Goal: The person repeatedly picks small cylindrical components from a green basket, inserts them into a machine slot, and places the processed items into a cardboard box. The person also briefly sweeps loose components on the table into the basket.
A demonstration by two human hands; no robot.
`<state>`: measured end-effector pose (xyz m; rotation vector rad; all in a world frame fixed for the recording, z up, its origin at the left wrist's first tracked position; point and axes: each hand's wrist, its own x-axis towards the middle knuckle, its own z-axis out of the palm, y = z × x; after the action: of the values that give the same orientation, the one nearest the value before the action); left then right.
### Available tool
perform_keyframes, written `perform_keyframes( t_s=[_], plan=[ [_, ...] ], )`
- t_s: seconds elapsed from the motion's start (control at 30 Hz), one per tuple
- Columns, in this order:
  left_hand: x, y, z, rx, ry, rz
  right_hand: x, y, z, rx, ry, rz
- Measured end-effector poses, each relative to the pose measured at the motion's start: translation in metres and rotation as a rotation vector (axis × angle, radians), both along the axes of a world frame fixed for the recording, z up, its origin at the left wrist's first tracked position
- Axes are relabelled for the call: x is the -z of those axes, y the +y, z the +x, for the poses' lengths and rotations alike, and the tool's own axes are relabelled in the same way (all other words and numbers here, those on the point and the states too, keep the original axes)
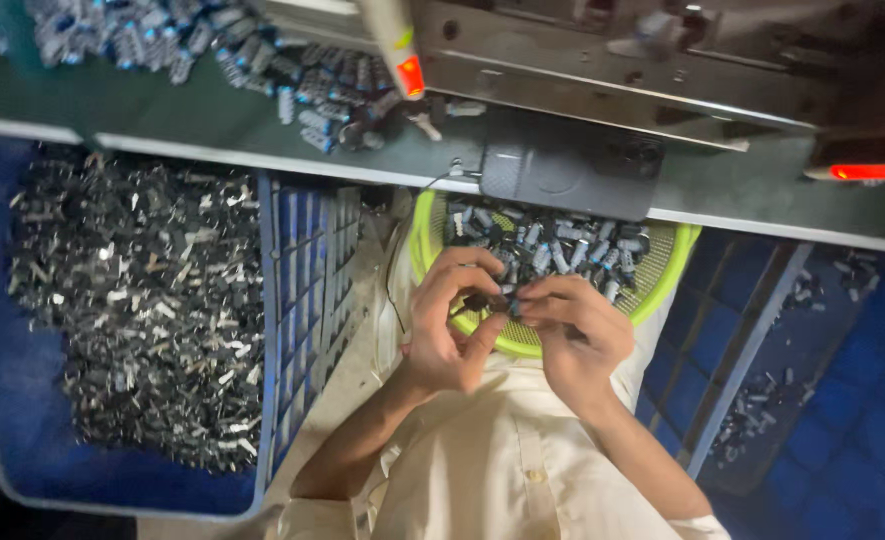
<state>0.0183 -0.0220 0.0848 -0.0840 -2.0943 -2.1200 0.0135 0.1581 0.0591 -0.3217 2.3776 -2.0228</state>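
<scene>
My left hand (pixel 449 325) and my right hand (pixel 574 330) meet over a yellow-green mesh basket (pixel 674 275) in my lap. Together their fingertips pinch a small dark part (pixel 489 300); its exact shape is too small to tell. The basket holds several small grey-blue cylindrical parts (pixel 552 245). Both hands sit at the basket's near rim, thumbs and forefingers closed on the part.
A blue crate (pixel 2 400) on the left is heaped with small dark metal parts (pixel 132 300). Another blue crate (pixel 832 400) on the right has few parts. A green bench (pixel 162 110) carries more cylindrical parts (pixel 292 75), a dark phone (pixel 567 175) and a metal machine (pixel 612 60).
</scene>
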Motion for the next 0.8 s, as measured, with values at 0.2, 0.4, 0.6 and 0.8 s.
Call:
perform_keyframes(
  t_s=[0.2, 0.4, 0.6, 0.8],
  plan=[
    [-0.009, 0.004, -0.01, 0.037, 0.16, -0.224, 0.004, 0.013, 0.002, 0.136, -0.23, -0.374],
    [-0.015, 0.005, -0.016, -0.009, 0.38, -0.399, 0.026, 0.015, 0.002, 0.03, -0.294, -0.501],
    [-0.032, -0.032, 0.004, -0.104, 0.423, -0.216, 0.026, 0.014, -0.012, 0.059, -0.846, -1.023],
    [-0.002, -0.051, -0.003, 0.044, -0.181, 0.521, -0.039, 0.02, -0.079, 0.088, -0.195, -0.444]
  ],
)
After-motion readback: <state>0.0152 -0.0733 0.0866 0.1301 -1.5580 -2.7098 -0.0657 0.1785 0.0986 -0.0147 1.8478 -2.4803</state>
